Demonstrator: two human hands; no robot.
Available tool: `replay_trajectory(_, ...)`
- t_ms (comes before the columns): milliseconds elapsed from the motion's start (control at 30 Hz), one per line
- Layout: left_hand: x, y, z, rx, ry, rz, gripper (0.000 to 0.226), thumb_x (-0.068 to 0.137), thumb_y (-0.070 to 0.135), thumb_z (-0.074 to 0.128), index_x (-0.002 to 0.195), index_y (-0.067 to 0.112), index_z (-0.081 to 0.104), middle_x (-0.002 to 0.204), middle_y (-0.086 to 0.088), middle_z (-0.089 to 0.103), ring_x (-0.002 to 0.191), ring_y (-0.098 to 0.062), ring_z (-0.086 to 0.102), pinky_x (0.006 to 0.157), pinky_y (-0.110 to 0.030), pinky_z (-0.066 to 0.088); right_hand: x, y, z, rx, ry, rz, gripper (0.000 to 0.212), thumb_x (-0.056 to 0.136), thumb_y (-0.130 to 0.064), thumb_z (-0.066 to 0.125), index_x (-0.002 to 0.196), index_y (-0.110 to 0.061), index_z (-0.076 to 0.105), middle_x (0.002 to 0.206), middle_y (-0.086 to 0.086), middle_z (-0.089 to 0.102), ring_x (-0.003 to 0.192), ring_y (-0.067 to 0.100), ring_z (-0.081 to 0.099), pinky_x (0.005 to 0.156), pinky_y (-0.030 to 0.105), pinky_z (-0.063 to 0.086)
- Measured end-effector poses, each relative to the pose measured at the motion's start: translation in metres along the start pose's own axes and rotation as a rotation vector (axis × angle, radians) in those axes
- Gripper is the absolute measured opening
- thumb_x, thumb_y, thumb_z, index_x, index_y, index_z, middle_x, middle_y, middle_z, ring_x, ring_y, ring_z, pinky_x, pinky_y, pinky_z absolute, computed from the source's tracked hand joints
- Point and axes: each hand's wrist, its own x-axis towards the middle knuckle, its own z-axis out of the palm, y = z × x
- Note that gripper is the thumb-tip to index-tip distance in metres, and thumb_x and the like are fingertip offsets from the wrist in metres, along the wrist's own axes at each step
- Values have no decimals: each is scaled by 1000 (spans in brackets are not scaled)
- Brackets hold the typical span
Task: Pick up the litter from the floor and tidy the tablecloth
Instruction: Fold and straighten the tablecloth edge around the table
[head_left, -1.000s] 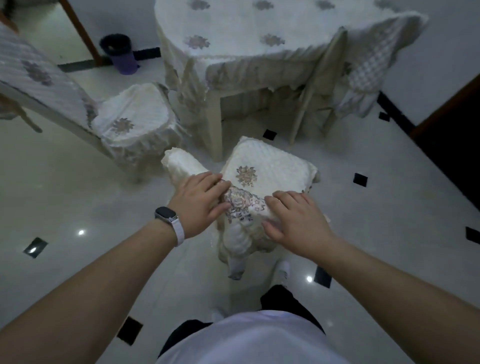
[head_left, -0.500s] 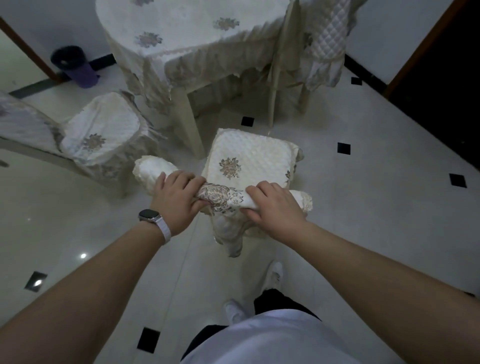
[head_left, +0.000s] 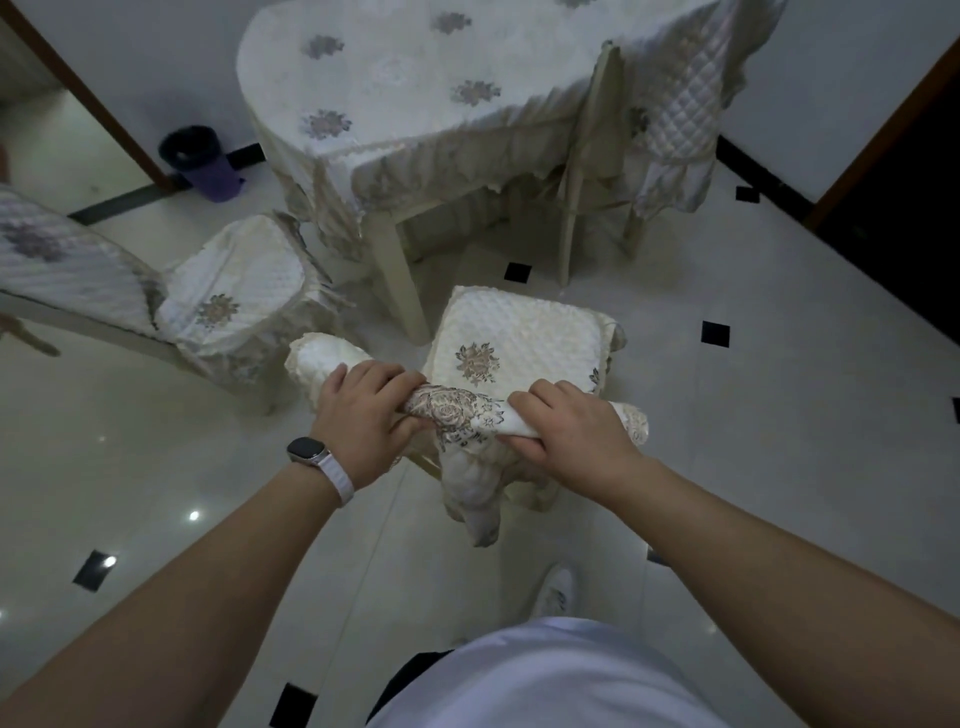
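On a glossy tiled floor (head_left: 779, 467), left hand (head_left: 363, 415) and right hand (head_left: 576, 431) curl fingers around the chair's quilted, floral-embroidered backrest cover (head_left: 457, 410).

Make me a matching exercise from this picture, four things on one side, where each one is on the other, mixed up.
1 bin
2 watch
3 tablecloth
4 chair-back cover

A on the left wrist
B gripped by the left hand and right hand
C on the floor by the wall
D draped over the table

Pairs: 1-C, 2-A, 3-D, 4-B
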Motion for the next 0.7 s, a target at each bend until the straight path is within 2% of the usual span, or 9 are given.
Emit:
replay_trajectory(133, 34, 24, -4, 16, 13, -20, 53, 82, 60, 49, 110, 20, 68, 103, -3, 66, 97, -30, 60, 91, -51, 45, 10, 34, -20, -10, 5, 33, 45, 87, -55, 47, 102, -18, 67, 86, 0, 61, 71, 24, 59, 51, 30, 40)
replay_trajectory(267, 63, 43, 1, 12, 51, -31, 55, 81, 64, 48, 110, 21, 69, 102, -2, 67, 96, -29, 60, 91, -49, 43, 20, 73, -33, -11, 2, 30, 35, 82, -45, 68, 102, -16, 67, 86, 2, 61, 71, 26, 59, 53, 28, 33)
replay_trajectory(400, 84, 58, 5, -17, 66, -18, 53, 81, 61, 51, 110, 20, 68, 100, -2, 66, 95, -28, 59, 90, -46, 43, 24, 98, -45, 26, -25, 57, 48, 85, -55, 44, 103, -17, 66, 87, 1, 62, 74, 26, 59, 55, 28, 33)
replay_trajectory(567, 101, 51, 9, -44, 103, -43, 50, 83, 55, 53, 114, 18, 65, 107, -5, 64, 100, -29, 59, 91, -51, 46, 32, 128, -52, 25, 16, 80, 45, 85, -55, 47, 103, -18, 66, 87, 1, 62, 76, 26, 59, 59, 32, 41)
replay_trajectory(700, 125, 52, 14, -40, 91, -38, 49, 84, 53, 52, 116, 18, 64, 105, -5, 64, 100, -30, 59, 90, -51, 46, 46, 151, -54, 17, 18, 88, 45, 85, -53, 51, 107, -16, 65, 91, 3, 64, 79, 29, 60, 65, 37, 47)
